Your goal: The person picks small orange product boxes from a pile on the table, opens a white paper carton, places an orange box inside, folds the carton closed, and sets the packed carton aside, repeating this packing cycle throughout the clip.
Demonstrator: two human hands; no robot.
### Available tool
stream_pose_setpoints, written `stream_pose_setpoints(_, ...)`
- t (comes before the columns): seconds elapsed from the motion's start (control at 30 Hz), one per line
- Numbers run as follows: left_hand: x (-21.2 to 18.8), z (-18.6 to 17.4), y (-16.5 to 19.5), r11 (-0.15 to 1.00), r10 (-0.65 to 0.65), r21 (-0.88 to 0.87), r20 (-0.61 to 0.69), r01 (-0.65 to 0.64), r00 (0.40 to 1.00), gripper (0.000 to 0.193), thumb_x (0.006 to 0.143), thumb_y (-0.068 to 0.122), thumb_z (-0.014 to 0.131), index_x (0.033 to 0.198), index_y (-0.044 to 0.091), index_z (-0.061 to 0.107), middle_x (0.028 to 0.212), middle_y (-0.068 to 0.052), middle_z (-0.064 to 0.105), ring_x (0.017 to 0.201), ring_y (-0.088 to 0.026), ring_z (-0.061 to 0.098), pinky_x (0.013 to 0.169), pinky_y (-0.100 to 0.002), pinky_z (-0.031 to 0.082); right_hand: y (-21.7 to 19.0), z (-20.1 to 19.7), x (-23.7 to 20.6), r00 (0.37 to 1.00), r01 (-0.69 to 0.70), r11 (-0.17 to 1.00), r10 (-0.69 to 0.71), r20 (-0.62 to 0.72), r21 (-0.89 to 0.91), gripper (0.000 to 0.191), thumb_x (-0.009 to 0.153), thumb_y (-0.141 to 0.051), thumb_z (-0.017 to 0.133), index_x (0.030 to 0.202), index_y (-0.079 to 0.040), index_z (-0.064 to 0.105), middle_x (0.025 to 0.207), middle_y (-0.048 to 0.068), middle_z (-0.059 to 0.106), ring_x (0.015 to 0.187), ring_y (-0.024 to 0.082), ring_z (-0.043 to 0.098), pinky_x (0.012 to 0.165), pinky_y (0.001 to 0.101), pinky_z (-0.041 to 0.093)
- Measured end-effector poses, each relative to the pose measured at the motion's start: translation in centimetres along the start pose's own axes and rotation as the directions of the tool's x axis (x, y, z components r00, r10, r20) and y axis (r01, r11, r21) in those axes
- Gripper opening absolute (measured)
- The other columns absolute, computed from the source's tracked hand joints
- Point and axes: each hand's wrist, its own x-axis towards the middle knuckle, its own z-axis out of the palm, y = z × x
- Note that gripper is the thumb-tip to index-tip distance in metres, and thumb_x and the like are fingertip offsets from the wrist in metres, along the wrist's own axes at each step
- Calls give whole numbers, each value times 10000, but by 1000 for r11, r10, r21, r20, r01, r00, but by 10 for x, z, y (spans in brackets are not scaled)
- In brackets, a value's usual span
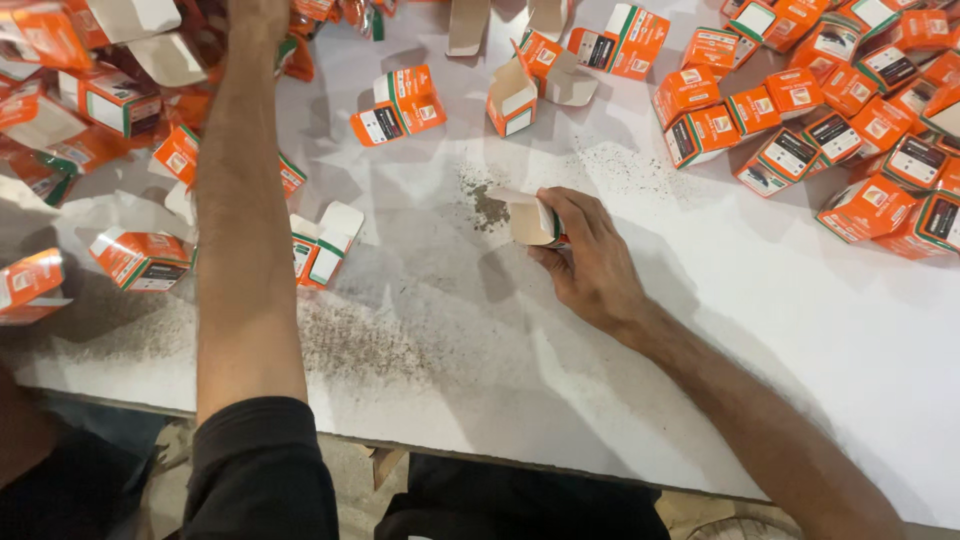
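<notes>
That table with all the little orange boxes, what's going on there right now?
A person sits at a white table strewn with small orange cartons. Their right hand holds one small carton with its flap open, just beside a patch of dark powder spilled on the tabletop. Their left arm stretches across to the far heap of open cartons; that hand is cut off at the picture's top edge. A pile of closed cartons lies at the right.

carton (535, 222) in right grip (590, 262): orange, pale brown inner flap | cartons (800, 110) beyond right grip: orange, white and green bands, black panels | desk (700, 330): white, dark speckled dust beside right grip | sleeve (260, 465) behind left grip (258, 15): black
</notes>
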Motion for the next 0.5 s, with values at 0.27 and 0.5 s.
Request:
stream_pose_setpoints(0.27, -12, 30, 3, 1000, 29, -10, 385, -28, 922, 313, 980, 323, 586, 1178, 92, 660, 1201, -68, 694, 1150, -210, 648, 1002, -394, 474, 0, -3, -2, 999, 25, 998, -26, 27, 50, 660, 926, -146, 770, 1474, -41, 419, 1436, 196, 535, 1323, 415, 528, 1081, 489, 490)
stream_pose_setpoints(0.5, -66, -30, -11, 727, 587, 178, 340, -664, 734, 159, 1024, 146, 626, 1136, 37, 658, 1067, -87, 721, 1004, -212, 720, 898, -393, 557, -3, -2, -5, 995, -84, 974, 70, 73, 209, 809, 911, -178, 795, 1532, -6, 305, 1383, 221, 502, 1212, 377, 590, 987, 424, 558)
